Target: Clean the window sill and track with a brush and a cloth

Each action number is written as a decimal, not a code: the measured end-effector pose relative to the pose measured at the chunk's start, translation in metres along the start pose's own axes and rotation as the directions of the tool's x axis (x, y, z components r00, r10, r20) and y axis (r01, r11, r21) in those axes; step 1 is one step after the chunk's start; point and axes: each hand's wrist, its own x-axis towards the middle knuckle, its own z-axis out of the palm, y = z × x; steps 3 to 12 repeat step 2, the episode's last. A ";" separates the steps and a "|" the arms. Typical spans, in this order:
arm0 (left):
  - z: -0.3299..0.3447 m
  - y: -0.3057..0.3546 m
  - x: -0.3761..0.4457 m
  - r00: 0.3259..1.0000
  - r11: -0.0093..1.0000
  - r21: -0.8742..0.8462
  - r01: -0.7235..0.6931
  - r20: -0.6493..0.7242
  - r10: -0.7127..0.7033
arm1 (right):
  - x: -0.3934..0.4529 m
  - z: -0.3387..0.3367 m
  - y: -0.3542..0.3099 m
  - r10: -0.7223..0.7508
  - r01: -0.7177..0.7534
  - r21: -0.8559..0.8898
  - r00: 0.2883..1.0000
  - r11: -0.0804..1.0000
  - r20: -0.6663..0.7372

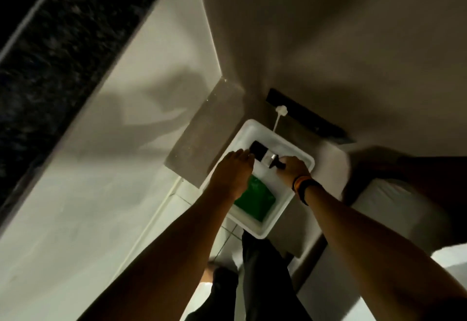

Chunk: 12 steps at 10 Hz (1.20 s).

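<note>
A white rectangular tub [295, 151] stands low against the wall, with a green cloth [257, 200] lying in its near half. A brush [265, 155] with black bristles, a metal band and a dark handle lies across the tub's far half. My right hand [293, 169] is closed around the brush handle. My left hand [233, 171] hovers over the tub with its fingertips at the black bristles; whether it grips them I cannot tell. The dark window sill [50, 42] runs diagonally across the upper left.
A grey block [202, 133] sits left of the tub. A white tap [280, 112] and a black bar [303, 116] are on the wall behind it. My dark trousers and feet [252, 270] stand on pale floor tiles. A pale bulky object [394, 209] is at the right.
</note>
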 end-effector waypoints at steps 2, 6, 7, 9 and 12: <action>-0.020 -0.008 -0.013 0.990 1.000 0.001 -0.011 -0.142 0.011 | -0.027 -0.003 -0.014 -0.225 0.207 -0.104 0.951 0.973 -0.212; -0.020 -0.008 -0.013 0.990 1.000 0.001 -0.011 -0.142 0.011 | -0.027 -0.003 -0.014 -0.225 0.207 -0.104 0.951 0.973 -0.212; -0.020 -0.008 -0.013 0.990 1.000 0.001 -0.011 -0.142 0.011 | -0.027 -0.003 -0.014 -0.225 0.207 -0.104 0.951 0.973 -0.212; -0.020 -0.008 -0.013 0.990 1.000 0.001 -0.011 -0.142 0.011 | -0.027 -0.003 -0.014 -0.225 0.207 -0.104 0.951 0.973 -0.212; -0.020 -0.008 -0.013 0.990 1.000 0.001 -0.011 -0.142 0.011 | -0.027 -0.003 -0.014 -0.225 0.207 -0.104 0.951 0.973 -0.212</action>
